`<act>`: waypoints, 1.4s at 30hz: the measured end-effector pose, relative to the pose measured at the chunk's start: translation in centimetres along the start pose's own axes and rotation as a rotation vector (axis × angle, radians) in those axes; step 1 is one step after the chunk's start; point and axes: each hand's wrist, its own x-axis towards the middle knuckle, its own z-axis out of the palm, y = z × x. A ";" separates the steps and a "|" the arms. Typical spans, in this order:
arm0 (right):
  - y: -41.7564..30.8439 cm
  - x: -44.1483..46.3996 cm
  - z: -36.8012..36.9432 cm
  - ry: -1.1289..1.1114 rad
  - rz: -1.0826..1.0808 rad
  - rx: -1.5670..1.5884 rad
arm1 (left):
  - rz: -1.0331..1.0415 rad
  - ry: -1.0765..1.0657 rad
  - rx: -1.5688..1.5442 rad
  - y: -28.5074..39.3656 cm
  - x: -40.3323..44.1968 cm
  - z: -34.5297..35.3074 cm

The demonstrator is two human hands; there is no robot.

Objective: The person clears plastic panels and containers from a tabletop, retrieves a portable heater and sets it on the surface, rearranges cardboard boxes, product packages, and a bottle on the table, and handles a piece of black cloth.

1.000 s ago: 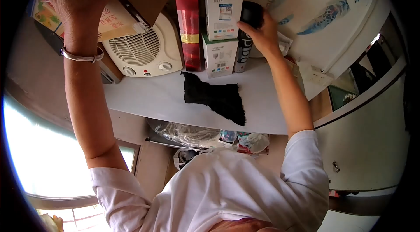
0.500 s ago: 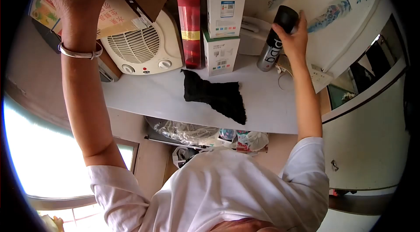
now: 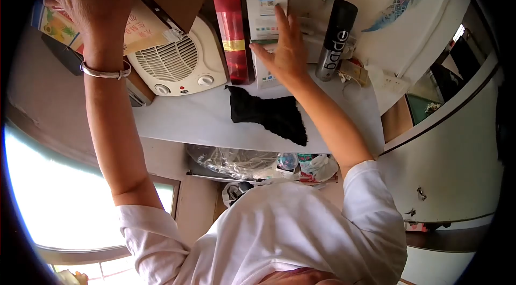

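My right hand [image 3: 286, 51] is open, its thumb and fingers spread in front of two stacked white light-bulb boxes [image 3: 267, 8]. Whether it touches them I cannot tell. At the upper left, my left hand [image 3: 94, 3] grips the top of a printed cardboard box [image 3: 141, 30], some fingers hidden. Behind that box is a cream fan heater [image 3: 174, 65]. A tall red box [image 3: 231, 32] stands between the heater and the white boxes. To the right, a black-and-silver spray can [image 3: 336, 38] stands upright by the wall. A black cloth [image 3: 269, 116] lies crumpled on the shelf in front.
The grey shelf [image 3: 188, 124] has a rounded right end. Below it, plastic-wrapped items [image 3: 231, 161] fill a lower compartment. A power strip [image 3: 391, 83] is near the right wall, beside a white cabinet door [image 3: 441, 161]. A bright window [image 3: 54, 193] is at the left.
My right hand has let go of the spray can, now standing by the wall, and moved left to the white boxes. My left hand stays on the cardboard box. The view has shifted slightly.
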 end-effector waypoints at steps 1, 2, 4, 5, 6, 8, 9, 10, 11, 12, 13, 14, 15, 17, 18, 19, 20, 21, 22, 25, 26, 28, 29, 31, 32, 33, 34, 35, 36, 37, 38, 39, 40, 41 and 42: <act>-0.1 -0.1 0.1 0.027 -0.038 -0.019 | 0.000 0.004 0.022 -0.2 -0.1 0.2; -0.1 -0.1 0.2 0.052 -0.076 -0.039 | 0.002 0.008 0.019 -0.3 -0.1 0.2; 0.2 -0.2 0.5 0.084 -0.088 -0.109 | 0.009 0.017 -0.012 -0.2 0.0 0.0; 0.0 -0.1 0.5 0.097 -0.059 -0.111 | -0.003 0.003 -0.029 0.3 0.3 -0.4; -0.1 -0.1 0.5 0.111 -0.028 -0.113 | -0.016 -0.012 -0.046 0.8 0.8 -0.8; -1.2 0.0 0.3 0.130 0.044 -0.160 | -0.055 -0.048 -0.050 1.9 1.4 -1.4; -1.7 0.1 0.3 0.140 0.082 -0.185 | -0.064 -0.048 -0.046 1.8 1.3 -1.3; -2.0 0.1 0.4 0.142 0.103 -0.192 | -0.055 -0.012 -0.028 0.4 0.4 -0.2; -2.1 0.1 0.5 0.144 0.123 -0.201 | -0.049 0.001 -0.013 -0.2 0.1 0.2; -2.3 0.2 0.8 0.145 0.142 -0.208 | -0.044 0.014 0.001 -0.6 -0.1 0.6; -2.3 0.4 1.3 0.150 0.162 -0.207 | -0.040 0.003 0.013 -0.9 -0.4 0.7; -2.3 0.5 1.4 0.139 0.191 -0.196 | -0.054 -0.007 0.012 -0.4 -0.1 0.3; -2.5 0.6 1.4 0.127 0.218 -0.183 | -0.068 -0.018 0.010 0.4 0.5 -0.3; -1.4 0.8 2.4 0.182 0.151 -0.138 | -0.097 -0.016 -0.003 2.1 1.1 -0.9; -0.4 0.8 2.7 0.248 0.055 -0.104 | -0.096 -0.003 -0.001 2.0 1.0 -0.9; 0.2 0.6 2.8 0.291 0.032 -0.088 | -0.064 0.033 0.016 0.3 0.1 0.4; 0.1 0.5 2.4 0.288 0.046 -0.120 | -0.065 0.031 -0.012 0.1 0.0 0.5; 0.0 0.4 2.0 0.250 0.109 -0.122 | -0.067 0.029 -0.039 -0.1 -0.1 0.6; -0.1 0.4 1.9 0.211 0.170 -0.126 | -0.069 0.028 -0.067 -0.3 -0.2 0.7; -0.9 0.5 2.0 0.185 0.238 -0.193 | -0.154 0.025 -0.204 1.9 0.3 0.4; -1.2 0.6 1.9 0.176 0.264 -0.203 | -0.164 0.046 -0.224 2.0 0.5 0.4; -1.2 0.7 2.2 0.193 0.244 -0.223 | -0.169 0.019 -0.292 3.1 0.8 -0.3; -1.1 0.7 2.4 0.194 0.248 -0.215 | -0.177 0.006 -0.330 3.6 1.1 -0.7; -0.8 0.6 2.7 0.204 0.241 -0.223 | -0.193 0.000 -0.398 3.8 1.3 -0.9; -0.7 0.5 2.8 0.212 0.231 -0.236 | -0.191 0.008 -0.423 3.8 1.3 -0.9; -0.6 0.4 2.8 0.221 0.221 -0.250 | -0.169 0.038 -0.431 3.7 1.2 -0.8; -0.6 0.4 2.8 0.223 0.217 -0.248 | -0.144 0.049 -0.408 3.3 1.0 -0.5; -0.8 0.3 2.7 0.225 0.213 -0.245 | -0.119 0.060 -0.385 2.9 0.8 -0.2; -0.8 0.2 2.6 0.228 0.209 -0.243 | -0.090 0.051 -0.331 2.1 0.6 0.1; -0.7 0.2 2.6 0.237 0.204 -0.242 | -0.096 0.031 -0.302 2.0 0.4 0.2; -0.5 0.1 2.6 0.246 0.200 -0.242 | -0.102 0.010 -0.272 2.1 0.6 0.1; -0.4 0.1 2.5 0.255 0.194 -0.242 | -0.143 -0.022 -0.266 2.9 1.0 -0.6; -0.4 0.0 2.3 0.248 0.203 -0.244 | -0.157 -0.032 -0.292 3.2 1.1 -0.8; -0.5 0.0 2.1 0.240 0.214 -0.245 | -0.171 -0.041 -0.318 3.4 1.2 -0.9; -0.6 -0.1 1.9 0.233 0.224 -0.246 | -0.156 -0.028 -0.377 3.2 1.0 -0.7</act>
